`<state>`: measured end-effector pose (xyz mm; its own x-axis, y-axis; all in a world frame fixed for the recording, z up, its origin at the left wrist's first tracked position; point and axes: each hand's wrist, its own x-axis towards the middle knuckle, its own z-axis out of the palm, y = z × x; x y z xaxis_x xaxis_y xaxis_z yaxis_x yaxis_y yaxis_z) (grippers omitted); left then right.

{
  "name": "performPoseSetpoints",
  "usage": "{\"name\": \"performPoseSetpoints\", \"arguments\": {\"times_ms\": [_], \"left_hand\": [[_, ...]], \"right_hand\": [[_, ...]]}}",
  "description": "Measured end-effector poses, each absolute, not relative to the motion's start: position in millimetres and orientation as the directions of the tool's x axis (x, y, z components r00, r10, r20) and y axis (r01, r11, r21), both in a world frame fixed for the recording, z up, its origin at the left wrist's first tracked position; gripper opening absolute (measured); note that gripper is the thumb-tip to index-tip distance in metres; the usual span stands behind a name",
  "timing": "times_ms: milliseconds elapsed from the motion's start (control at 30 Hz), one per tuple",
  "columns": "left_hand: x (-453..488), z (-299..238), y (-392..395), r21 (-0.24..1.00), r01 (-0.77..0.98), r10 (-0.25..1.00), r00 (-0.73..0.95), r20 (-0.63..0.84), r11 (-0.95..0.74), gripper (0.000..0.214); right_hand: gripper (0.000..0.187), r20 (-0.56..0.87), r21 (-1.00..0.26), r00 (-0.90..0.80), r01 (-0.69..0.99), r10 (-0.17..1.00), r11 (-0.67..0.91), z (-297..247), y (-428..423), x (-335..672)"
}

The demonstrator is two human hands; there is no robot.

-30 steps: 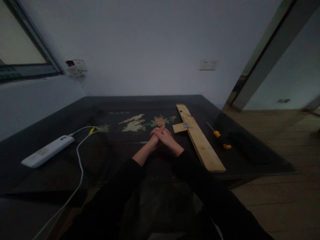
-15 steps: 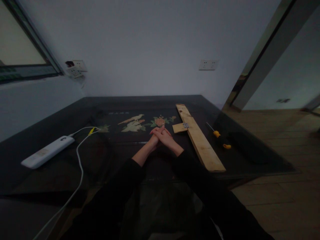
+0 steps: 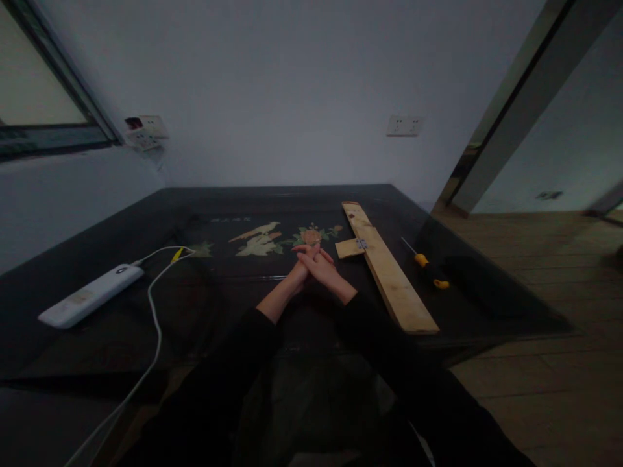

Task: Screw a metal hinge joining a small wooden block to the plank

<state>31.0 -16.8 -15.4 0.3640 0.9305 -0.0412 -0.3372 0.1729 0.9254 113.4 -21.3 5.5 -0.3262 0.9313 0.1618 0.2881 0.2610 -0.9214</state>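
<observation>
My left hand [image 3: 302, 267] and my right hand [image 3: 325, 267] are clasped together above the dark table [image 3: 233, 324], their fingers interlaced. No object shows in either one. Just right of them lies a long wooden board [image 3: 394, 279], with a short wooden piece [image 3: 349, 249] joined to its left side by a small metal hinge [image 3: 361, 243]. Beyond the board rests a screwdriver [image 3: 424, 262] with a yellow and black handle, its shaft pointing away from me.
On the left of the table lies a white power strip [image 3: 92, 295], its white cable [image 3: 154, 311] looping round and dropping off the front edge. Bird and flower pictures [image 3: 260, 240] decorate the tabletop. Wall sockets [image 3: 405, 126] sit behind. A dark flat item [image 3: 479, 288] lies at right.
The hands stay clasped in the same place, with the fingers loosened slightly. Board, screwdriver and power strip have not moved on the table.
</observation>
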Motion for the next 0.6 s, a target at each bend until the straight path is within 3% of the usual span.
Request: {"name": "performPoseSetpoints", "arguments": {"times_ms": [333, 600], "left_hand": [[35.5, -10.5, -18.0, 0.931, -0.328, 0.939, 0.342, -0.043, 0.162, 0.047], [26.7, -12.3, -14.9, 0.935, -0.298, 0.906, 0.419, -0.053, 0.192, 0.052]], "right_hand": [[0.042, 0.124, -0.915, -0.272, 0.341, 0.954, 0.216, -1.3, -17.8, 106.8], [0.046, 0.101, -0.951, -0.252, 0.26, 0.963, 0.168, -5.6, -15.1, 105.3]]}}
